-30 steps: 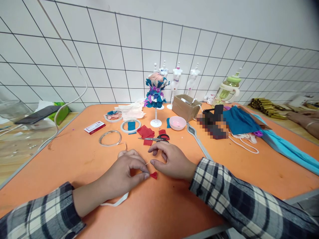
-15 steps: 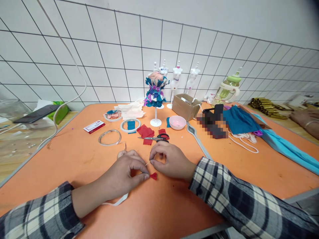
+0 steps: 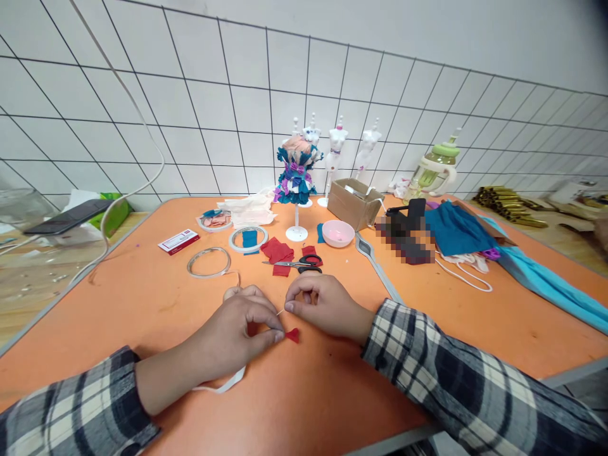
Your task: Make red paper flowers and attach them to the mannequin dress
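My left hand (image 3: 242, 329) pinches a small gathered piece of red fabric (image 3: 293, 335) between thumb and forefinger; its flared end sticks out to the right. A thin white strip (image 3: 280, 312) spans the short gap between my hands. Its right end sits in the pinch of my right hand (image 3: 323, 307), just above the red piece. Below my left wrist a wider white ribbon (image 3: 232, 382) loops on the table. Scissors (image 3: 294, 264) with black handles lie beyond my right hand, beside flat red fabric pieces (image 3: 277, 250).
On the orange table (image 3: 351, 392) stand a dressed mini mannequin (image 3: 297, 180), a cardboard box (image 3: 354, 202) and a pink bowl (image 3: 338, 234). Tape rolls (image 3: 209, 262) lie at left, near a red-white box (image 3: 178, 242). Teal fabric (image 3: 458, 228) and a bottle (image 3: 434, 168) are at right.
Both my hands keep almost the same pose, still pinching the red piece and the white strip. Another person's hand at the far right edge has left the view.
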The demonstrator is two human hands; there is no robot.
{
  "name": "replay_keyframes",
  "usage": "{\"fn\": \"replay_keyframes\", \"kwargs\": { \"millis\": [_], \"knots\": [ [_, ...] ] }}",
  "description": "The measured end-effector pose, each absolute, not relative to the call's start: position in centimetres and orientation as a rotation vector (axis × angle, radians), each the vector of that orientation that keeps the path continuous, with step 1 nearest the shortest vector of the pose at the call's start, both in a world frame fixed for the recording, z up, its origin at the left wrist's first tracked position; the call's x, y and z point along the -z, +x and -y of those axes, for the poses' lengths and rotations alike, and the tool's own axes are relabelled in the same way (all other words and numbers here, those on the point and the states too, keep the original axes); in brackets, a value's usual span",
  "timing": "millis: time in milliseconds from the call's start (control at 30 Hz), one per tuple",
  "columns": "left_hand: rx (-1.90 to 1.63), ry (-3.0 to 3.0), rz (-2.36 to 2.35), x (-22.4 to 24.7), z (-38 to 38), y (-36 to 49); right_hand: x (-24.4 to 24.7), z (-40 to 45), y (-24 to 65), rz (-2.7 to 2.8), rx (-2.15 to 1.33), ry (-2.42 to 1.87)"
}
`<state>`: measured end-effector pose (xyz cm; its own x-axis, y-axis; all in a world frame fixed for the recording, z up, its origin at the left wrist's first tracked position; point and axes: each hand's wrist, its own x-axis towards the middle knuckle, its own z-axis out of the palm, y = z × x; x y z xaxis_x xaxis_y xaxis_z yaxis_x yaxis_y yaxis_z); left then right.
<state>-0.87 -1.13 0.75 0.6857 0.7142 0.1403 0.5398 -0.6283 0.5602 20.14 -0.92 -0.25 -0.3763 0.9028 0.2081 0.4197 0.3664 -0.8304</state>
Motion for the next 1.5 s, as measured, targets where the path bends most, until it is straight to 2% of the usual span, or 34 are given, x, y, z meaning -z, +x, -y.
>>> {"fn": "replay_keyframes", "kwargs": {
  "millis": [167,267,467,567,800,1300,1500],
  "knots": [
    [-0.638,2.394,-0.882,-0.86,0.77,-1.08,0.10,0.65,20.29,1.461,-1.378,-1.080],
    [-0.689,2.393,-0.865,-1.02,0.72,-1.19,0.10,0.42,20.53,1.333,-1.465,-1.062],
    [-0.824,2.315,-0.992,-0.83,0.73,-1.44,0.31,0.42,20.46,1.681,-0.915,-1.202],
    [-0.845,2.331,-1.046,-0.64,0.67,-1.44,0.27,0.72,20.29,1.790,-0.756,-1.224],
    [-0.764,2.384,-0.997,-0.84,0.48,-1.20,0.26,1.06,20.05,1.866,-0.734,-1.102],
    [-0.738,2.394,-0.876,-1.18,0.53,-1.31,0.60,0.91,20.24,1.962,-0.890,-1.157],
    [-0.725,2.400,-0.860,-1.04,0.58,-1.32,0.35,0.97,20.73,2.078,-0.518,-1.056]
  ]
}}
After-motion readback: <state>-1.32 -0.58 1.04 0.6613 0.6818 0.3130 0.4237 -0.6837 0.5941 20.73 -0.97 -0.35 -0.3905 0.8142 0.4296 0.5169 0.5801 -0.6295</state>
